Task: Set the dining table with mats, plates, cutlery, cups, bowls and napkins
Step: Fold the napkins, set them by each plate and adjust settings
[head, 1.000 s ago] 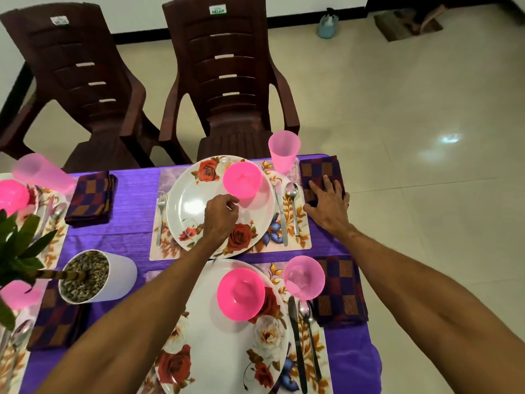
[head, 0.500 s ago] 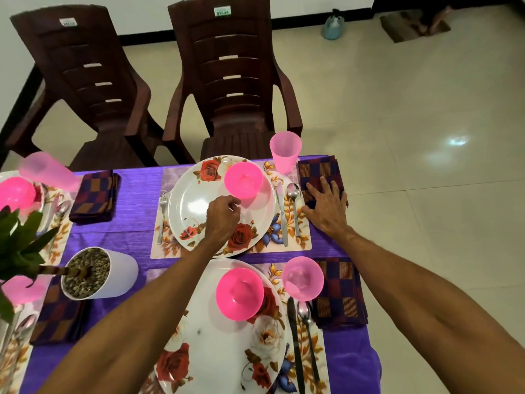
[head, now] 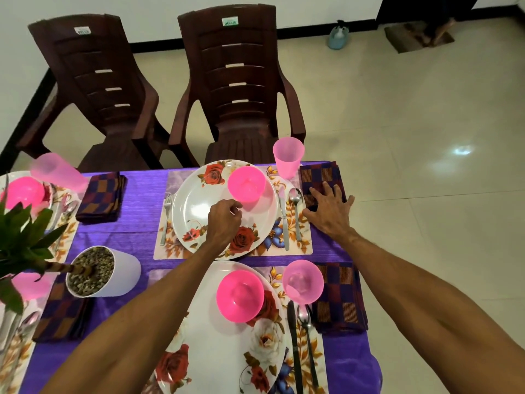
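Pressing down on the far napkin (head: 321, 177), the right hand (head: 331, 211) is being laid flat with its fingers straight and spread apart; the checked cloth is lying at the table's right edge, just beside the far mat (head: 305, 248). The left hand (head: 224, 223) is being held over the far plate (head: 196, 203) with its fingers curled, the fingertips close under the far pink bowl (head: 246, 183); whether the bowl is being touched or anything is being pinched cannot be told. That bowl is being carried by the plate's upper right part. A fork (head: 166, 220) is lying left of the plate, a knife (head: 284, 217) and spoon (head: 296, 211) right of it, and a pink cup (head: 287, 156) is standing upright at the mat's far right corner. Everything is being borne by a purple tablecloth (head: 136, 211). A white plant pot (head: 125, 273) is standing to the left, and 2 brown chairs (head: 235, 81) are being seen beyond the table.
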Available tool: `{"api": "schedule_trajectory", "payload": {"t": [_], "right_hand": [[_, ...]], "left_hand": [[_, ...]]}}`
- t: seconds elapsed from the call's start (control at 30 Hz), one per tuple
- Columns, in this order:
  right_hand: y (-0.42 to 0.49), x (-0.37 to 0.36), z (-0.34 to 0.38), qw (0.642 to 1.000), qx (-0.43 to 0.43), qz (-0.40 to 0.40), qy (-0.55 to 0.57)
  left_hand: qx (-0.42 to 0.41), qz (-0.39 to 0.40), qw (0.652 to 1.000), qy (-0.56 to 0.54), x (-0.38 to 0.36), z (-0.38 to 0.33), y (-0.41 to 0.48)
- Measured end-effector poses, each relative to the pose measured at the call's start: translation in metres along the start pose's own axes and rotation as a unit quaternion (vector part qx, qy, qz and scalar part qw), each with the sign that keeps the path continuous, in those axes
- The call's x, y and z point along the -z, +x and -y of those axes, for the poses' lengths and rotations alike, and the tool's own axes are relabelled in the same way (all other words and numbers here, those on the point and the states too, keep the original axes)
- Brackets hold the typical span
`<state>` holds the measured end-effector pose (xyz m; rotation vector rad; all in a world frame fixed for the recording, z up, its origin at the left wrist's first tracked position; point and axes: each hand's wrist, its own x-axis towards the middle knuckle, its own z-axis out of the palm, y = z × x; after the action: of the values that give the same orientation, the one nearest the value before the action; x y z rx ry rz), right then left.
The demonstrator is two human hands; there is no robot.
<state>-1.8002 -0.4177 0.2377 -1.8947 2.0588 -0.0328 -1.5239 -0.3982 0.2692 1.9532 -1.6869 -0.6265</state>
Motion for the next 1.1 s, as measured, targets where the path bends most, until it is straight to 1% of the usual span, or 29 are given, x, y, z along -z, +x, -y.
{"api": "schedule_trajectory", "payload": {"t": [0.1, 0.13, 0.17, 0.2, 0.23, 0.3, 0.37, 0.47, 0.53, 0.67, 0.83, 1.1], "right_hand": [[-0.007, 0.016, 0.018, 0.992, 0.009, -0.123, -0.007], [-0.007, 0.021, 0.027, 0.988, 0.022, -0.154, 0.005], [-0.007, 0.024, 0.037, 0.985, 0.041, -0.168, 0.031], [-0.007, 0.028, 0.048, 0.982, 0.061, -0.158, 0.079], [-0.005, 0.032, 0.059, 0.979, 0.077, -0.131, 0.139], [0.001, 0.035, 0.079, 0.965, 0.074, -0.044, 0.248], [0.010, 0.035, 0.096, 0.954, 0.047, 0.013, 0.295], [0.028, 0.023, 0.115, 0.931, -0.018, 0.077, 0.356], [0.035, 0.017, 0.123, 0.915, -0.051, 0.102, 0.387], [0.045, 0.006, 0.135, 0.900, -0.076, 0.109, 0.415], [0.054, 0.002, 0.147, 0.897, -0.088, 0.100, 0.421], [0.058, 0.004, 0.157, 0.896, -0.093, 0.096, 0.423]], "left_hand": [[0.011, -0.002, 1.000, -0.003, 0.004, 0.001, 0.001], [0.017, -0.004, 1.000, -0.006, 0.007, 0.001, 0.001], [0.024, -0.004, 1.000, -0.011, 0.008, 0.002, 0.002], [0.032, -0.006, 0.999, -0.017, 0.010, 0.003, 0.004], [0.041, -0.010, 0.999, -0.025, 0.012, 0.005, 0.006], [0.064, -0.018, 0.997, -0.046, 0.015, 0.009, 0.012], [0.095, -0.015, 0.993, -0.074, 0.015, 0.012, 0.021], [0.147, 0.013, 0.981, -0.126, 0.013, 0.018, 0.036], [0.155, 0.034, 0.977, -0.140, 0.009, 0.022, 0.044], [0.142, 0.051, 0.978, -0.144, 0.007, 0.023, 0.054], [0.135, 0.043, 0.978, -0.154, 0.010, 0.023, 0.067], [0.133, 0.043, 0.980, -0.138, 0.015, 0.027, 0.074]]}}
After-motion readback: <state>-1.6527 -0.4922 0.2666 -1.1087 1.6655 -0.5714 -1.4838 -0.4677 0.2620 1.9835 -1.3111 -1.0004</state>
